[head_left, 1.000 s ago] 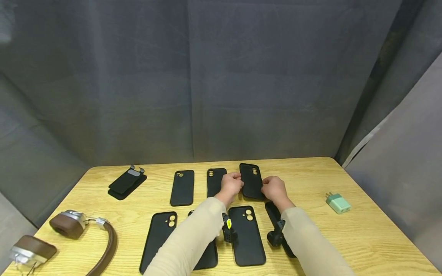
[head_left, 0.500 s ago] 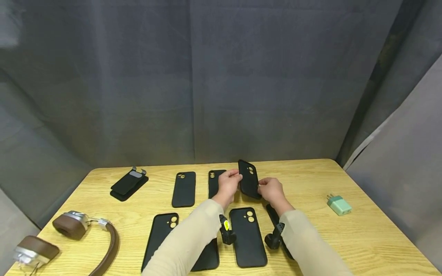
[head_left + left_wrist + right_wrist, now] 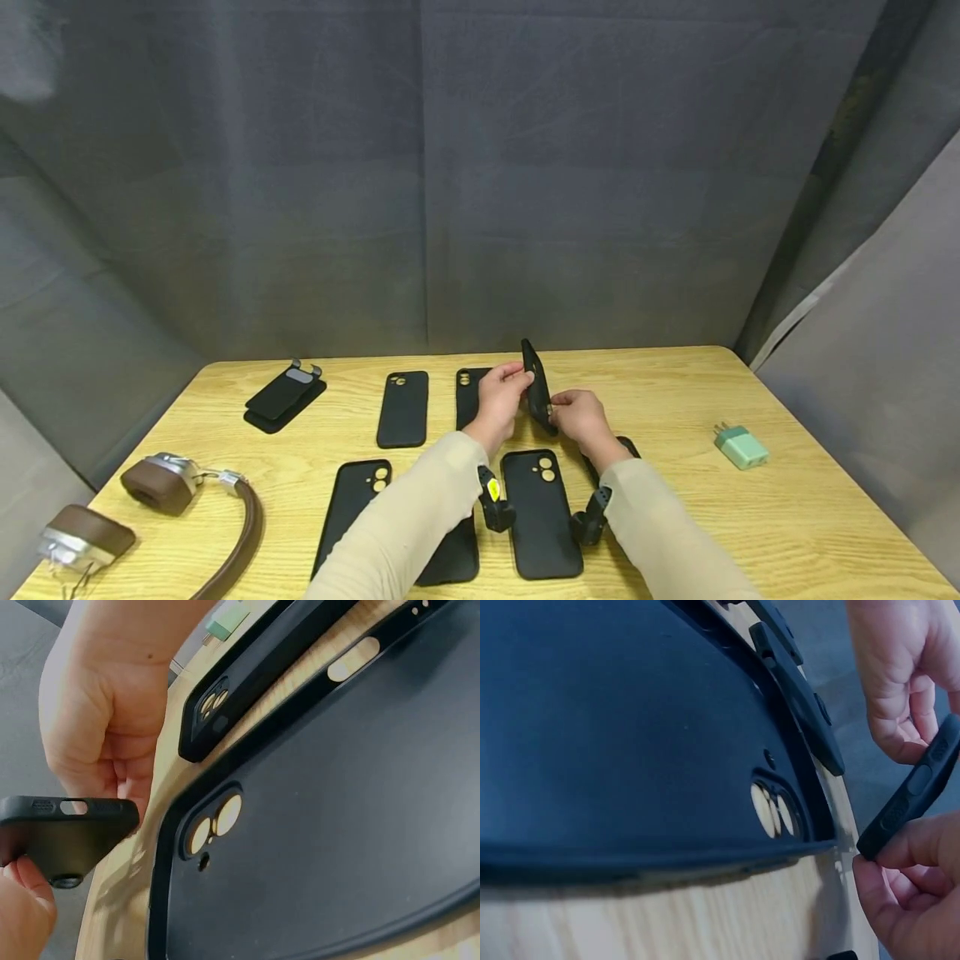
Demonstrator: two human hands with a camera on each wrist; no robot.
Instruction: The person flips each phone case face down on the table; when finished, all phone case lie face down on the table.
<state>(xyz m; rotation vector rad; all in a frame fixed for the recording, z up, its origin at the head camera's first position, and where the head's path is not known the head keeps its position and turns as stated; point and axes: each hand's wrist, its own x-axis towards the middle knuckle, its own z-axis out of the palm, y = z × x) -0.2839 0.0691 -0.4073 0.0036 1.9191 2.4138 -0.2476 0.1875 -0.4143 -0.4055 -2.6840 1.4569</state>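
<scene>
Left hand (image 3: pixel 501 404) and right hand (image 3: pixel 585 421), fingers (image 3: pixel 915 844) pinching 1 tilted black phone case (image 3: pixel 537 390), wooden table (image 3: pixel 675 400) below

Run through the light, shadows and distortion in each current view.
Head: soft, even light on the table, a paler patch at the upper left of the curtain; left wrist: shadows on the tabletop near the held phone case, the large foreground case looking bowed along its lower edge; right wrist: a bluish cast.

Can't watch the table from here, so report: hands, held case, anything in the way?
Left hand, right hand: both gripping. Black phone case: tilted steeply between them. Other cases lie nearby, none visibly in the way.
</scene>
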